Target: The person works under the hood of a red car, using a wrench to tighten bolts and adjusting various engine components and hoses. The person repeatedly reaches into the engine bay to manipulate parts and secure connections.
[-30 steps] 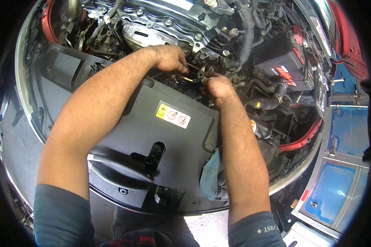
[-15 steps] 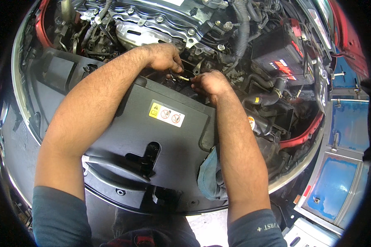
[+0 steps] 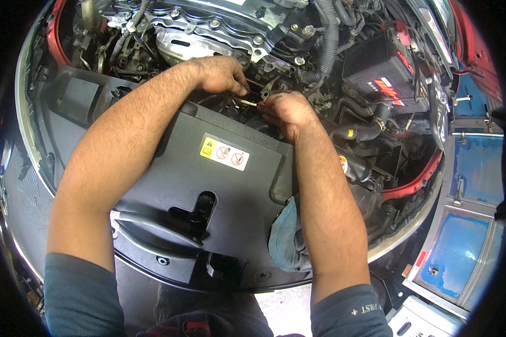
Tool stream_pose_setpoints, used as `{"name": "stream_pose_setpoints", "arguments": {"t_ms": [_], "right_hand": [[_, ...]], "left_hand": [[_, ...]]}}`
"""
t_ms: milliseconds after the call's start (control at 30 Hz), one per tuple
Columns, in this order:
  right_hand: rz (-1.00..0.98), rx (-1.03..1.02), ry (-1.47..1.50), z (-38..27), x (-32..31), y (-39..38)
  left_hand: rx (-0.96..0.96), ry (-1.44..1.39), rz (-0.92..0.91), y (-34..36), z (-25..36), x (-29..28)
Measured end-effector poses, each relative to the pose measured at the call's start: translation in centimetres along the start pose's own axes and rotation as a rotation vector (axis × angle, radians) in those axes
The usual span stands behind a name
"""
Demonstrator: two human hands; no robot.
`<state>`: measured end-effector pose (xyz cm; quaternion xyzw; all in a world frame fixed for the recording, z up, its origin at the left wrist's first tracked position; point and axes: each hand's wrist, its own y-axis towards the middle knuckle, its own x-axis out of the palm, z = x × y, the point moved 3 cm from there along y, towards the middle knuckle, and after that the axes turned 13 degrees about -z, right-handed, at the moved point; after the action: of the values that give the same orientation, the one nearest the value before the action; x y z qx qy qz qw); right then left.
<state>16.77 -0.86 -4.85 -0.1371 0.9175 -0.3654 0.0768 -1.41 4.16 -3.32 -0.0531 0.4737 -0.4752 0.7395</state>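
Both of my hands reach down into the gap between the engine and the black front cover (image 3: 236, 191). My left hand (image 3: 222, 76) is bent over with its fingers curled downward beside the metal heat shield (image 3: 194, 48); what its fingertips grip is hidden. Opposite it, my right hand (image 3: 289, 109) has its fingers drawn together at the end of a thin, pale, rod-like piece (image 3: 248, 103). That piece lies across the small space between the two hands. Its kind is too small to make out, and dark parts surround it below.
A black battery (image 3: 385, 73) sits at the right, with hoses below it and a thick corrugated hose (image 3: 329, 42) to its left. A blue-grey cloth or glove (image 3: 287, 238) lies on the cover by my right forearm. Blue-panelled metal drawers (image 3: 452, 253) stand farther right.
My right hand has turned slightly and shifted a little up, its fingers closer to the left hand. The pale piece has moved slightly left and up. My left hand stays almost in place.
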Motion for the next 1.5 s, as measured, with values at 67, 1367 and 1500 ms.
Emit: {"name": "stream_pose_setpoints", "arguments": {"t_ms": [67,1367,1500], "right_hand": [[0.017,-0.032,0.103,-0.3,0.3,-0.5],[0.012,-0.016,1.002,-0.1,-1.9,4.3],[0.052,-0.021,0.963,-0.2,-1.8,4.0]], "left_hand": [[-0.007,0.018,-0.011,0.0,0.0,0.1],[-0.098,-0.461,0.147,-0.5,-4.6,-2.7],[-0.186,-0.527,0.144,-0.9,-5.1,-2.6]]}}
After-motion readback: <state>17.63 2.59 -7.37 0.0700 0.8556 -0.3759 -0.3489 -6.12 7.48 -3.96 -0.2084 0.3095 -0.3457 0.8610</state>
